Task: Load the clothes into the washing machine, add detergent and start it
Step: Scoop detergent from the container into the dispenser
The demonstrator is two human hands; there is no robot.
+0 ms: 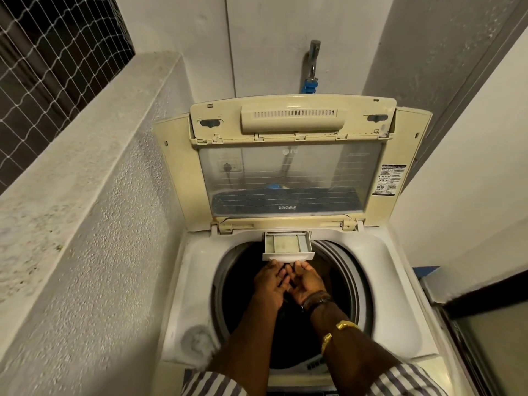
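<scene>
Fingertips of left hand [270, 284] and right hand [308, 281] hide beneath detergent drawer [287, 244]; cannot tell grip.

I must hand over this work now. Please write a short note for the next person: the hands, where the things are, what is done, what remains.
Left hand, right hand: close together, fingertips at the front edge of the drawer; whether they grip it is unclear.
Drawer: pulled out over the drum; no detergent plainly visible in it.
Lid: up.
Drum: too dark inside to tell whether clothes are loaded.
Done: lid open, drawer out.
Left: check the clothes, add detergent, push the drawer in, close the lid, start.
</scene>
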